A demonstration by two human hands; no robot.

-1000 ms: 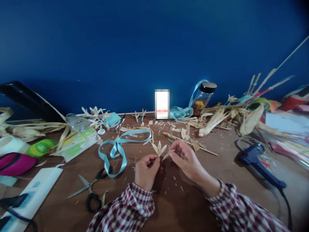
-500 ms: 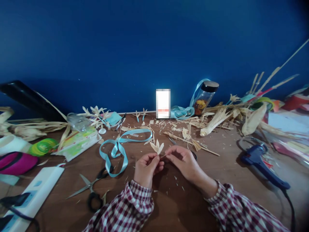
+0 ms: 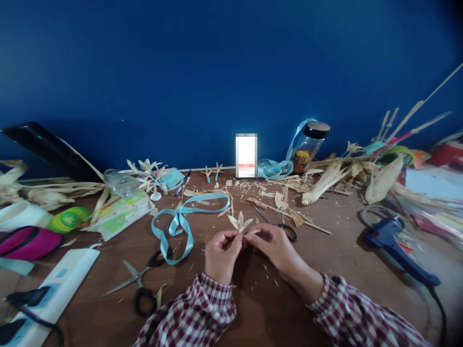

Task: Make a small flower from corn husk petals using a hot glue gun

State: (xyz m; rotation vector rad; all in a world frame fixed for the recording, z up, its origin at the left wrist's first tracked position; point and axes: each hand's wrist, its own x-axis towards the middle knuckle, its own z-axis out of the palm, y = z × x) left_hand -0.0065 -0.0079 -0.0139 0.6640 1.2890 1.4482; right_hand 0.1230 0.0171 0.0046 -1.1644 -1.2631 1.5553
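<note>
Pinched at its base by my left hand is a pale corn-husk flower, its pointed petals spread upward. My right hand is closed beside it, its fingertips pinching a small piece of husk against the flower's base. The fingertips of both hands almost meet, and they hide the flower's lower end. Light blue ribbon lies looped on the table to the left of my hands. A second pair of scissors lies partly behind my right hand.
Open scissors lie left of my sleeve, near a white power strip. A blue glue gun rests at the right. Husk scraps, a jar and more husk flowers line the back against the blue wall.
My right hand has moved in toward my left, bringing its piece of husk to the flower's base. The flower has turned slightly, and the view has shifted a little.
</note>
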